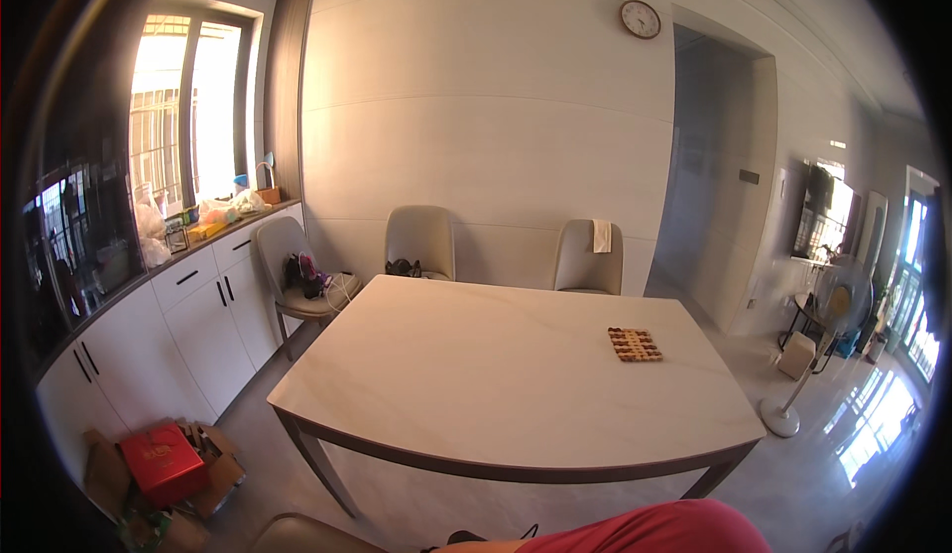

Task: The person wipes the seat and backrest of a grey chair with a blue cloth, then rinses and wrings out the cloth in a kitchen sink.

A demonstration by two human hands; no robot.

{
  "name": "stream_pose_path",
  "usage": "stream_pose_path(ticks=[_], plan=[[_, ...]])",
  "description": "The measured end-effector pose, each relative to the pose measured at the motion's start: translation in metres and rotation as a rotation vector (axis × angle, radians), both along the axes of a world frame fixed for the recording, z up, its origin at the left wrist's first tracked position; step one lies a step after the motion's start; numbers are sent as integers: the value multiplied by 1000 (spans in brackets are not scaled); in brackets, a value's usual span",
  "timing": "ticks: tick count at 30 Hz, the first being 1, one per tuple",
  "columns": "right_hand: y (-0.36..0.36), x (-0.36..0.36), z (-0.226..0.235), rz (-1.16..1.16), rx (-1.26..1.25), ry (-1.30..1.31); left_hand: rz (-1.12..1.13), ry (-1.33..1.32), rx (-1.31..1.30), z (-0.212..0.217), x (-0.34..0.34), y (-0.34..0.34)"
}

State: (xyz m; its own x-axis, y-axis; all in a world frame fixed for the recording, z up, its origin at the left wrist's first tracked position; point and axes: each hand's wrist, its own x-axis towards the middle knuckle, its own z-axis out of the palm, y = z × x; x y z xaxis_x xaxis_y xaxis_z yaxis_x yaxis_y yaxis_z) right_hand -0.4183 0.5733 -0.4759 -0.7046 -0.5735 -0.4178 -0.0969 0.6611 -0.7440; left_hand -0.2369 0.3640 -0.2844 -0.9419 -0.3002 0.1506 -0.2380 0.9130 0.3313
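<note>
Neither of my hands shows. At the lower edge, red fabric (654, 530) of my clothing comes into the picture, with a strip of bare skin beside it; whether this is an arm or a leg I cannot tell. Beyond it stands a pale, marble-look table (476, 374) with a dark edge. A brown-and-cream woven trivet (635, 345) lies flat toward the table's right side, with nothing touching it. Next to the red fabric is a small dark thing (464, 537), mostly cut off.
Beige chairs stand behind the table: a left chair (283, 245) with bags and cables, a middle chair (420, 231), and a right chair (585, 255) with a cloth (602, 236). A red box (164, 464) sits in an open carton at lower left. A fan (793, 404) stands right.
</note>
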Motion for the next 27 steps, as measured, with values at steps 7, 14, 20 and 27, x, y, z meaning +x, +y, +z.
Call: stream_pose_path(ticks=[7,14,20,27], plan=[[-6,73,54,-54,519,227,169,-132,-226,1,-40,-34],[-94,37,224,-422,188,311,410,323,-496,-48,-189,-283],[-28,40,179,-649,489,444,257,14,-348,-5,-218,-143],[-61,53,166,-603,436,582,475,-70,-155,26,-149,-139]])
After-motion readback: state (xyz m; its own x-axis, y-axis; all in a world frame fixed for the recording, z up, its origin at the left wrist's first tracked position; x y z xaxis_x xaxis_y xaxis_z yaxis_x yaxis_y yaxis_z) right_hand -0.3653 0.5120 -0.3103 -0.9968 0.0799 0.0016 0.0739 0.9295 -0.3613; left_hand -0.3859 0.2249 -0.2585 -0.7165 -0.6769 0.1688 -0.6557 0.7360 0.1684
